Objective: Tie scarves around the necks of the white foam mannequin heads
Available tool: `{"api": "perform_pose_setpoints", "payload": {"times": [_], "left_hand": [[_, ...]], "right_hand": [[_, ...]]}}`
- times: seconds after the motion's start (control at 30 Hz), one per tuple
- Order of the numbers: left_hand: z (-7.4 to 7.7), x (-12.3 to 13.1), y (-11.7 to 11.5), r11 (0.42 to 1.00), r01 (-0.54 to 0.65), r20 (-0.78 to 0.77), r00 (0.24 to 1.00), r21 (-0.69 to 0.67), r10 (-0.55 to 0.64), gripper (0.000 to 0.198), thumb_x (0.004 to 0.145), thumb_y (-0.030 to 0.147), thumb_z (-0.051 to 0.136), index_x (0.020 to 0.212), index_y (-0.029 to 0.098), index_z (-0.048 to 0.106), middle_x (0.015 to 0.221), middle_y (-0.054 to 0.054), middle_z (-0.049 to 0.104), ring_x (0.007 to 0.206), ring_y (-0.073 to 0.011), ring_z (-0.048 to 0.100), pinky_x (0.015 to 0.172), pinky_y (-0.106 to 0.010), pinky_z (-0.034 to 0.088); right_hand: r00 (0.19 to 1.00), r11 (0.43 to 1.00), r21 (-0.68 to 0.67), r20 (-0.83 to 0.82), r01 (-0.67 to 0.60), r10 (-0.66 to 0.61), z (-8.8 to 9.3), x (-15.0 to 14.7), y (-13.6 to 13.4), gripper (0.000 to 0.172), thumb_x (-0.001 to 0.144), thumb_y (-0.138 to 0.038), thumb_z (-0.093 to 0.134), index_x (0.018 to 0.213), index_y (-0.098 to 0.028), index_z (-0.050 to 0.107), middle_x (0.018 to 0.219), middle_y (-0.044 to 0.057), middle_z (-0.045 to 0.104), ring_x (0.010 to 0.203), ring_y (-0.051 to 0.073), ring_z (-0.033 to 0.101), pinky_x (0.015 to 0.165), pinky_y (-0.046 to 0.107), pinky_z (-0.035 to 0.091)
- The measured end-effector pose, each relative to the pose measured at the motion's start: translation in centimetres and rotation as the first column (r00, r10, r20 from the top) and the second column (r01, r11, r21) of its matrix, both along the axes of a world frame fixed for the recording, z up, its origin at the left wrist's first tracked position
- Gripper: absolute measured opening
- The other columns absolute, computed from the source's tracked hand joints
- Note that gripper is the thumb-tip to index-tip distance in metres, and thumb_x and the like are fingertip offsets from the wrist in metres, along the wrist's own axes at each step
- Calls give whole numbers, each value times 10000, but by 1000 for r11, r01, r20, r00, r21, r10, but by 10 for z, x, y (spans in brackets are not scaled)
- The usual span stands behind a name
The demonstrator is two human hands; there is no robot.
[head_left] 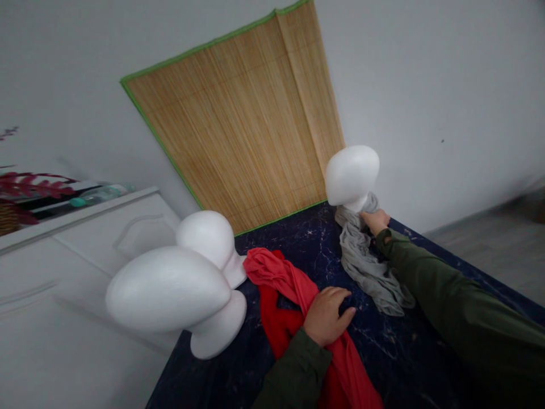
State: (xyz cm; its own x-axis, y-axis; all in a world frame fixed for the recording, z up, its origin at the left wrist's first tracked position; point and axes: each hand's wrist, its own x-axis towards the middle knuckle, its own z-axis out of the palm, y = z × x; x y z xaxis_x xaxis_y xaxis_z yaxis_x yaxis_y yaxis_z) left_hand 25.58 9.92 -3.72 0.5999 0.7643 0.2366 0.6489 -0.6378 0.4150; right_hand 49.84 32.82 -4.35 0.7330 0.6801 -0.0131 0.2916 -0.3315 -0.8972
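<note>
- Toppling looks like the main risk: the right hand [374, 220] is closed on the grey scarf [366, 267] right at the neck of the far foam head [352, 173]. This light head stands on a narrow base, so a sideways tug could probably tip it or slide it across the worktop [306, 238].
- Slipping is a second risk. The grey scarf is only bunched against the far foam head's neck, and most of its weight trails away from the head, so it may slide off if the grip eases.
- Snagging is a third. The left hand [327, 315] rests palm down with its fingers loosely spread on the red scarf [276, 272], left of the far foam head and nearer the person. It presses on the cloth rather than clearly gripping it. The scarf's far end touches the base of the middle foam head [208, 236], so a pull there could drag that head.
- Grey scarf: its long axis runs from the far foam head's neck toward the person, with the loose end lying flat on the worktop.
- Red scarf: twisted into a rope, it runs roughly parallel to the grey one, left of the far foam head.
- Which way the far foam head faces cannot be told, as it is featureless.
</note>
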Motion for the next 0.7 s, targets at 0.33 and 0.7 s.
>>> {"api": "perform_pose_setpoints", "payload": {"times": [0.33,0.7], "left_hand": [[2,1,0,1000,17,2,1000,18,-17,331,784,318,472,1082,184,522,1054,-63,587,996,-184,505,892,-351,400],[2,1,0,1000,21,1,1000,14,-21,324,789,317,467,1075,175,523,1056,-58,588,998,-175,500,903,-331,388]], "right_hand": [[998,994,90,-14,62,-61,11,-40,1,683,641,-507,597,1134,-65,428,1135,204,455,1104,302,393,924,370,320],[999,995,92,-36,28,-25,-3,-28,14,394,573,-346,667,867,-89,610,938,202,573,982,354,503,855,438,387]]}}
